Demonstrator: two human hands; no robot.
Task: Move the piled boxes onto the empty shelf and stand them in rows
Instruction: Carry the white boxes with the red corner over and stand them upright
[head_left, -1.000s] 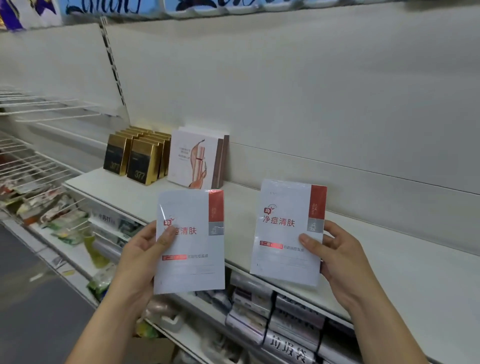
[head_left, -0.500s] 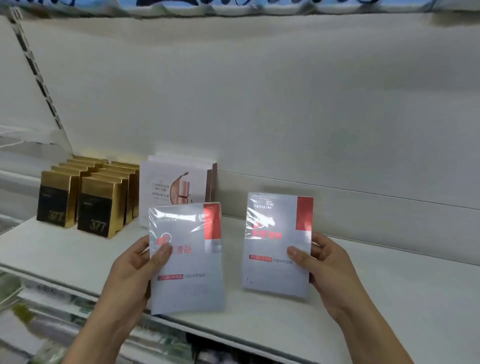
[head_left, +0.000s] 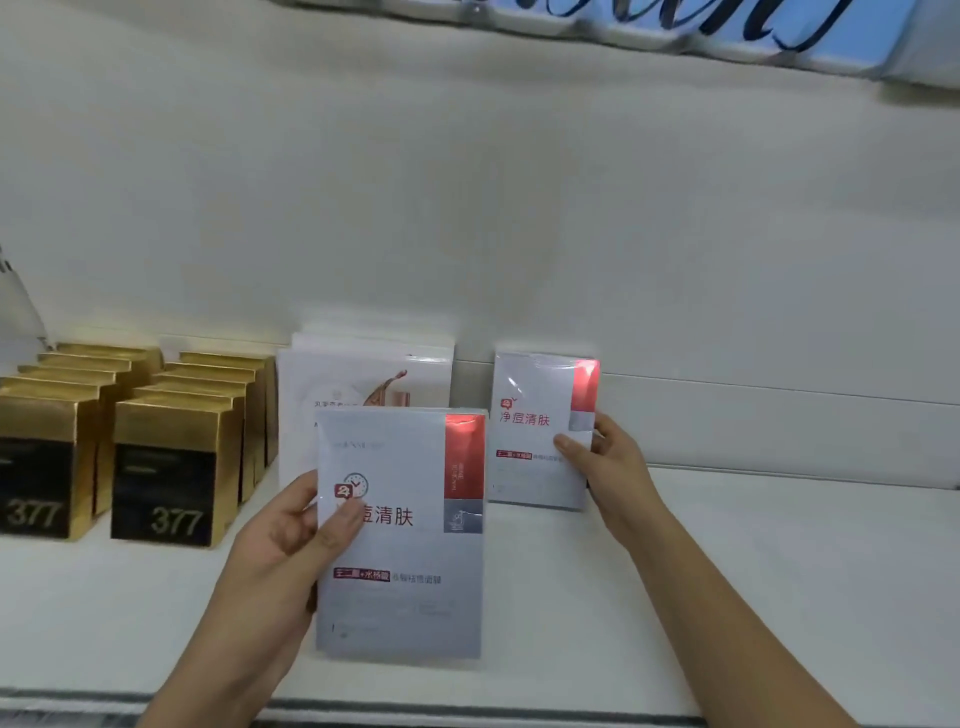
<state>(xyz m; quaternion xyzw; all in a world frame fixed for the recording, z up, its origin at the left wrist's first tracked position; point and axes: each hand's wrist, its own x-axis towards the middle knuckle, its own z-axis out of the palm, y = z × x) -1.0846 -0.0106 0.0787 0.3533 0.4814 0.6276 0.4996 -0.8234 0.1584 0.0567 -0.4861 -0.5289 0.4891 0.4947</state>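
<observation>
Our left hand (head_left: 283, 545) pinches one red-striped mask box (head_left: 400, 540) at frame centre, our right hand (head_left: 610, 467) grips a second mask box (head_left: 535, 431) upright just right, at the white shelf (head_left: 779, 571).

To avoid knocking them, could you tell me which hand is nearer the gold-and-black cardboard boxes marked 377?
Left. The left hand is just right of the gold-and-black cardboard boxes; the right hand is farther right.
</observation>
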